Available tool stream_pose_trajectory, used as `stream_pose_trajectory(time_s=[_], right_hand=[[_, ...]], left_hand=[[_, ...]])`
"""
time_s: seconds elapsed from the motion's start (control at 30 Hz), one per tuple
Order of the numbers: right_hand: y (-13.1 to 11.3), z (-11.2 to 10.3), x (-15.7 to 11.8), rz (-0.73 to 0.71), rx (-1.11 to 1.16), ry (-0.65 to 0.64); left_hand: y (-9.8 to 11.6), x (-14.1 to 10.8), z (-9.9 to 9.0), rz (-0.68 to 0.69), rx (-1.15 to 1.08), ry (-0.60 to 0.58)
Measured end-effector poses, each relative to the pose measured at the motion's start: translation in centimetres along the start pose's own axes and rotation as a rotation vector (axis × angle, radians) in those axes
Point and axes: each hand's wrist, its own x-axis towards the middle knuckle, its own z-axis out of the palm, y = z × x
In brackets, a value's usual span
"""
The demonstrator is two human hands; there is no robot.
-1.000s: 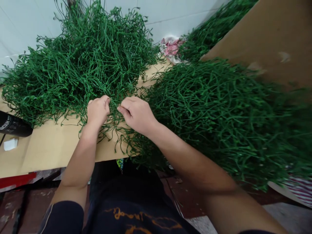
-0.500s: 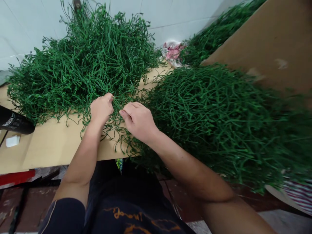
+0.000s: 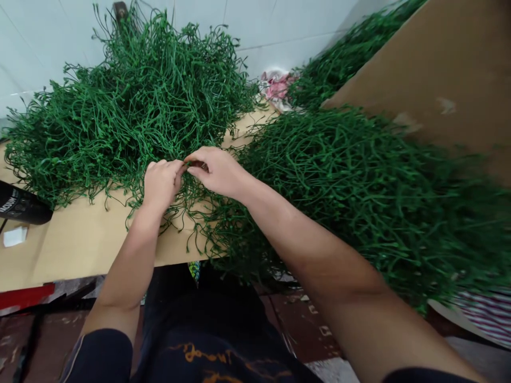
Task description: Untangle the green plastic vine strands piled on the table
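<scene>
My left hand point(image 3: 161, 183) is closed, its thumb and fingers pinching a thin green stem. My right hand point(image 3: 219, 169) reaches in from the right, thumb and forefinger pinched on the same stem beside the left fingertips; little of that stem shows. Loose green stems with small forked tips lie under both hands on the cardboard point(image 3: 85, 234). Behind the left hand rises a large tangled pile of green stems point(image 3: 147, 101). A second pile of stems point(image 3: 331, 181) spreads to the right of my right hand, partly over the table's front edge.
A black bottle point(image 3: 22, 205) lies at the left edge near a white scrap point(image 3: 15, 236). A pink and white cloth point(image 3: 277, 88) rests between the piles. At the back right stands a large cardboard panel point(image 3: 443, 69), with more stems point(image 3: 359, 53) behind it.
My right hand has moved left and slightly up, bringing its fingertips against the left hand's. My left hand stays closed in nearly the same place. The view has shifted slightly.
</scene>
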Motion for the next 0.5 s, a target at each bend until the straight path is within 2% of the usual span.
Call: stream_pose_trajectory(time_s=[0.13, 0.27, 0.5], right_hand=[[0.0, 0.3, 0.4, 0.093, 0.092, -0.066], [-0.7, 0.0, 0.0, 0.116, 0.169, -0.187], [-2.1, 0.5, -1.3, 0.165, 0.164, -0.091]], left_hand=[[-0.1, 0.0, 0.2, 0.007, 0.012, -0.012], [-0.2, 0.1, 0.2, -0.004, -0.005, -0.005], [0.6, 0.4, -0.1, -0.092, 0.037, 0.009]])
